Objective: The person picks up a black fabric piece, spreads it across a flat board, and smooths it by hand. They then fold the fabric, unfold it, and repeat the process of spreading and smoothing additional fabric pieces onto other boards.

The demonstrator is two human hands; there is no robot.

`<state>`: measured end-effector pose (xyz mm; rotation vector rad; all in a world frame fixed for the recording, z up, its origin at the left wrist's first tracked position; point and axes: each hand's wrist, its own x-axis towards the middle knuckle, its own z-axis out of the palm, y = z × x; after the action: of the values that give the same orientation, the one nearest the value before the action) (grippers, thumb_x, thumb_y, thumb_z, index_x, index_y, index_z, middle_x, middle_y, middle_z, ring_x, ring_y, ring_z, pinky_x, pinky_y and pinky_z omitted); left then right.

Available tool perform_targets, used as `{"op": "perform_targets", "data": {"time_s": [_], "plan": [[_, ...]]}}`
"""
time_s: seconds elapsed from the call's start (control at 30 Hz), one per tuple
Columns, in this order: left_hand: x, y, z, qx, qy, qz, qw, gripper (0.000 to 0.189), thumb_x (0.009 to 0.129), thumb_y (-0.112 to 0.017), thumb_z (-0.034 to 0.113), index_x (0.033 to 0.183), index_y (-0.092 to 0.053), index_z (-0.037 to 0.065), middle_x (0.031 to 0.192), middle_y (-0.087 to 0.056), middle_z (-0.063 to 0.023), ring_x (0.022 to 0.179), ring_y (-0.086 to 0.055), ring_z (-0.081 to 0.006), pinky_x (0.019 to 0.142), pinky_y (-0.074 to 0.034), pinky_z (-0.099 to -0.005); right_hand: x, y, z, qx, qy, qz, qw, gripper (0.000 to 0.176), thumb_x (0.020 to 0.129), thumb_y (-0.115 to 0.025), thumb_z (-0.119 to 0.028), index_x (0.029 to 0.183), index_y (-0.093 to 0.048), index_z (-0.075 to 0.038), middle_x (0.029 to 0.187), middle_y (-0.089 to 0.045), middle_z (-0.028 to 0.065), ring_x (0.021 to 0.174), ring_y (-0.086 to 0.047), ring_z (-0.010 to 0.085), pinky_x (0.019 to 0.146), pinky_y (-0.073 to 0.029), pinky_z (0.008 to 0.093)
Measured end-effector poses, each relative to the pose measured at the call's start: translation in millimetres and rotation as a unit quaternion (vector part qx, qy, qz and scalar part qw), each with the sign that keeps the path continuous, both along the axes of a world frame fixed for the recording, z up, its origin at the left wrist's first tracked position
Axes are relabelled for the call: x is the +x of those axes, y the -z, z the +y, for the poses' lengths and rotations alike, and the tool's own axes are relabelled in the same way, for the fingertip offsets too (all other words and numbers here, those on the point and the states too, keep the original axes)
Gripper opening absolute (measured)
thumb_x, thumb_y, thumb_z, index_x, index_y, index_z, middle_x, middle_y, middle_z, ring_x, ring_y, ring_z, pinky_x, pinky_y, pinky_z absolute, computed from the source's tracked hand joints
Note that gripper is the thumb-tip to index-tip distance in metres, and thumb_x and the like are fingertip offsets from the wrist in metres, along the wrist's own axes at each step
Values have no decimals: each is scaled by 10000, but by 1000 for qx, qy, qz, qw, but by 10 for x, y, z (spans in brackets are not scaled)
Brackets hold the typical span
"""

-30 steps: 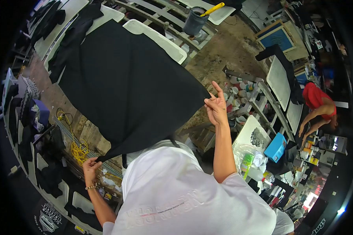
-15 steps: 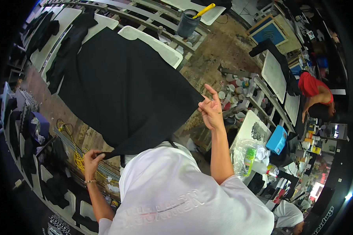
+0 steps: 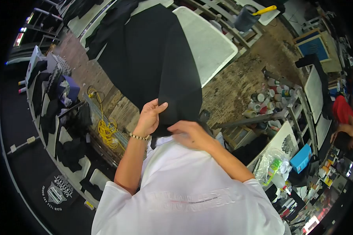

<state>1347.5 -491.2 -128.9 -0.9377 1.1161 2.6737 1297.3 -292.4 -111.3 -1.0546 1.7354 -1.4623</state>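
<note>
Head view: black cloth [image 3: 153, 58] overlaps pale board [image 3: 208, 43] above stained floor [image 3: 239, 78].

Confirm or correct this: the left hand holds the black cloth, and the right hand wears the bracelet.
Not quite: the head view shows the left hand, not the right hand, wearing the bracelet. The left hand does hold the black cloth.

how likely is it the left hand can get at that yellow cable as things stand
Probably not: the left hand is pinching the black fabric, and the yellow cable appears to lie well below that hand, down on the floor.
</note>
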Motion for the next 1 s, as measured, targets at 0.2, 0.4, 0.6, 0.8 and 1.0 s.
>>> {"op": "perform_targets", "data": {"time_s": [0.2, 0.4, 0.6, 0.8, 1.0], "plan": [[289, 147, -56, -73, -20, -41, 996, 173, 872, -700, -5, 1042, -668, -15, 1015, -723, -101, 891, -692, -141, 826, -570, -288, 103, 442, 100, 176, -3, -247, 953, 217, 850, -756, -194, 786, -696, 5, 623, -633, 34, 577, -550, 77, 533, -432, 268], [408, 217, -112, -63, -44, -32, 997, 143, 889, -678, -9, 1031, -663, -5, 1019, -720, -88, 873, -680, -118, 805, -558, -258, 123, 393, -92, 120, 100, -49, 986, 288, 752, -833, -206, 847, -638, -16, 742, -599, 71, 609, -547, 166, 543, -438, 296], [373, 165, -156, -12, -52, 2, 999, 200, 911, -642, -15, 1109, -615, -15, 1038, -706, -70, 920, -659, -92, 813, -539, -232, 104, 402, -266, 42, 80, 226, 970, 836, 575, -895, -262, 1278, -476, -97, 1271, -418, 194, 1099, -458, 383, 922, -377, 510], [221, -54, -98, -145, 50, -8, 988, 278, 956, -594, 23, 1231, -579, -16, 1164, -681, -110, 993, -653, -130, 866, -522, -253, -53, 482, -446, -1, 203, 264, 943, 583, 672, -752, -70, 1216, -543, -49, 1159, -509, 187, 1041, -510, 376, 899, -407, 474], [-333, -50, 158, -228, 138, 110, 957, 315, 988, -590, 153, 1265, -609, 4, 1234, -660, -149, 1093, -651, -204, 928, -503, -327, -619, 822, 109, -186, 448, -483, 729, 446, 1049, -420, -317, 1296, -540, 35, 1286, -594, 134, 1195, -563, 265, 1044, -418, 361]]}}
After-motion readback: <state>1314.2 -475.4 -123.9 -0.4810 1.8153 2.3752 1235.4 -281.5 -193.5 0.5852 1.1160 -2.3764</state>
